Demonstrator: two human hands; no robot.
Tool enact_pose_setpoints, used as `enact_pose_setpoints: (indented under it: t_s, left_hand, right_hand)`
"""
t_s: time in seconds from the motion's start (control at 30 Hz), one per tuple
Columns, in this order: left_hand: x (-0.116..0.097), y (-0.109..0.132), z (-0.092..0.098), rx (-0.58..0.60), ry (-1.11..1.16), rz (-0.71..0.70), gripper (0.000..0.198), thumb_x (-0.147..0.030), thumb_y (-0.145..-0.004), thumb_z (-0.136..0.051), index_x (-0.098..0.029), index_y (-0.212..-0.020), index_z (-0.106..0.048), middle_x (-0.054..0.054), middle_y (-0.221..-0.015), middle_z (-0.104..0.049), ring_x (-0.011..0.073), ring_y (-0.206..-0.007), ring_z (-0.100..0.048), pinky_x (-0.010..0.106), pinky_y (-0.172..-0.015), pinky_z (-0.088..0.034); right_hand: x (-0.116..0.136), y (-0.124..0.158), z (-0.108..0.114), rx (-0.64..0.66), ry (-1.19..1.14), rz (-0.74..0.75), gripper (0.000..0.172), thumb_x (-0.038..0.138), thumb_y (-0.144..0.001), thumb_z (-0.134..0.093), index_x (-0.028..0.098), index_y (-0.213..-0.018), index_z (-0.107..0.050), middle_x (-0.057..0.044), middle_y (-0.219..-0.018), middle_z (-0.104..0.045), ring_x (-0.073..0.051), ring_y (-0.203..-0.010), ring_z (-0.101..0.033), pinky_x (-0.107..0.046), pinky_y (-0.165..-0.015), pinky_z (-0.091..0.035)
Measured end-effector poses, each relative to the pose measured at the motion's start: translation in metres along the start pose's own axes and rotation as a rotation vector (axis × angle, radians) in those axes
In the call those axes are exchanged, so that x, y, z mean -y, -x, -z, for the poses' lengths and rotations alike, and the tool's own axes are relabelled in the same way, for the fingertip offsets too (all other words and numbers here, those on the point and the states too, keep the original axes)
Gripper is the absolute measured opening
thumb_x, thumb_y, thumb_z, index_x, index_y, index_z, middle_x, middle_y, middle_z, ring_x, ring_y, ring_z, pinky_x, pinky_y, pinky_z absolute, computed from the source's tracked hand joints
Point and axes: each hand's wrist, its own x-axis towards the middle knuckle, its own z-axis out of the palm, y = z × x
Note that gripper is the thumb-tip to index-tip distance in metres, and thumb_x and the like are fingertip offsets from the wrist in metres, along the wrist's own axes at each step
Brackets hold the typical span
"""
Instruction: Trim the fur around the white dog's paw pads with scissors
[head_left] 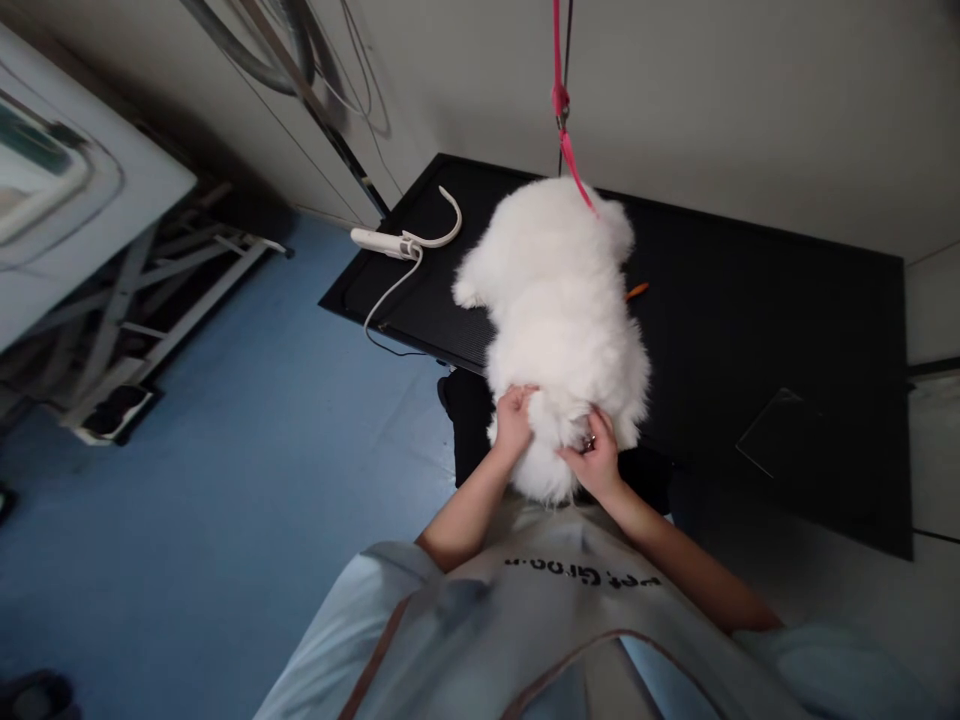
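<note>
A fluffy white dog (559,300) stands on the black table (780,330), its rear toward me. The pink leash (568,160) runs up from its neck. My left hand (515,422) is closed at the left of its rump, fingers pressed into the fur. On the right side of the rump, my right hand (598,455) is closed in a pinch; a small shiny metal piece shows at its fingers, too small to identify. Fur hides several fingertips.
A white device with a curved arm (382,243) and a cord lies on the table's left end. An orange item (637,291) sits right of the dog. A metal pole (337,140) rises behind; a white machine (90,180) stands at left.
</note>
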Motion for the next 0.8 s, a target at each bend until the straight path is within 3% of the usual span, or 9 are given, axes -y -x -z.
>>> enact_pose_setpoints:
  t_s: [0.1,0.2,0.27,0.37,0.57,0.63,0.7,0.73,0.8]
  left_hand:
    - [0.0,-0.008,-0.003,0.048,0.12,0.161,0.035,-0.038,-0.07,-0.065,-0.017,-0.049,-0.046,-0.004,-0.051,-0.043,0.0089,-0.052,-0.038,0.022,-0.053,-0.033]
    - [-0.004,-0.011,-0.008,0.096,0.137,0.146,0.037,-0.039,-0.067,-0.068,-0.017,-0.047,-0.046,-0.004,-0.05,-0.043,0.0081,-0.052,-0.037,0.021,-0.051,-0.032]
    - [-0.004,-0.01,-0.011,0.086,0.109,0.129,0.039,-0.04,-0.07,-0.067,-0.016,-0.046,-0.047,-0.004,-0.049,-0.044,0.008,-0.051,-0.037,0.021,-0.049,-0.031]
    - [0.001,-0.01,-0.015,0.094,0.069,0.145,0.037,-0.037,-0.073,-0.063,-0.016,-0.046,-0.049,-0.003,-0.048,-0.045,0.008,-0.05,-0.039,0.021,-0.05,-0.032]
    - [0.013,-0.018,-0.011,0.054,0.052,0.261,0.028,-0.03,-0.073,-0.061,-0.015,-0.052,-0.051,-0.003,-0.049,-0.047,0.0094,-0.05,-0.043,0.022,-0.051,-0.037]
    - [0.006,-0.011,-0.003,-0.125,0.023,0.167,0.023,-0.034,-0.075,-0.062,-0.015,-0.064,-0.055,-0.002,-0.059,-0.053,0.0108,-0.059,-0.049,0.022,-0.058,-0.041]
    - [-0.005,0.004,0.007,-0.364,-0.001,-0.088,0.027,-0.043,-0.08,-0.06,-0.017,-0.075,-0.057,0.0,-0.074,-0.058,0.0129,-0.073,-0.054,0.025,-0.07,-0.046]
    - [-0.012,0.013,0.011,-0.386,0.011,-0.231,0.033,-0.05,-0.084,-0.056,-0.018,-0.077,-0.057,0.002,-0.08,-0.06,0.0146,-0.079,-0.056,0.028,-0.077,-0.047]
    - [-0.021,0.03,0.016,-0.156,0.091,-0.365,0.05,-0.063,-0.09,-0.039,-0.019,-0.076,-0.058,0.006,-0.081,-0.062,0.0176,-0.082,-0.06,0.033,-0.081,-0.049]
  right_hand:
    - [0.0,0.002,0.003,-0.023,-0.05,0.015,0.057,0.034,-0.081,-0.06,0.019,-0.132,-0.038,-0.018,-0.121,-0.055,-0.029,-0.108,-0.06,-0.041,-0.081,-0.056]
    - [0.003,0.0,0.011,-0.055,-0.001,0.154,0.042,0.03,-0.083,-0.058,0.022,-0.122,-0.042,-0.015,-0.117,-0.055,-0.028,-0.104,-0.061,-0.041,-0.078,-0.057]
    - [0.008,-0.004,0.018,-0.005,0.126,0.244,0.027,0.025,-0.082,-0.059,0.024,-0.108,-0.051,-0.014,-0.117,-0.054,-0.03,-0.104,-0.06,-0.045,-0.083,-0.055]
    - [0.017,-0.015,0.026,0.158,0.26,0.219,0.014,0.021,-0.082,-0.056,0.023,-0.095,-0.06,-0.013,-0.119,-0.052,-0.031,-0.101,-0.06,-0.046,-0.083,-0.055]
    - [0.025,-0.034,0.026,0.257,0.201,0.035,0.05,0.033,-0.079,-0.064,0.019,-0.127,-0.057,-0.011,-0.101,-0.054,-0.028,-0.095,-0.062,-0.043,-0.085,-0.055]
    - [0.025,-0.033,0.022,0.268,0.177,0.015,0.05,0.033,-0.077,-0.066,0.02,-0.125,-0.059,-0.009,-0.099,-0.054,-0.026,-0.092,-0.062,-0.041,-0.084,-0.055]
    - [0.025,-0.031,0.017,0.265,0.164,0.004,0.048,0.033,-0.074,-0.068,0.021,-0.12,-0.062,-0.008,-0.097,-0.054,-0.025,-0.089,-0.061,-0.04,-0.082,-0.056]
    - [0.025,-0.029,0.015,0.258,0.154,0.001,0.047,0.032,-0.072,-0.069,0.022,-0.118,-0.063,-0.007,-0.096,-0.054,-0.024,-0.087,-0.061,-0.039,-0.081,-0.056]
    - [0.022,-0.024,0.01,0.237,0.12,0.001,0.046,0.03,-0.071,-0.07,0.021,-0.115,-0.064,-0.006,-0.094,-0.053,-0.022,-0.082,-0.06,-0.038,-0.076,-0.056]
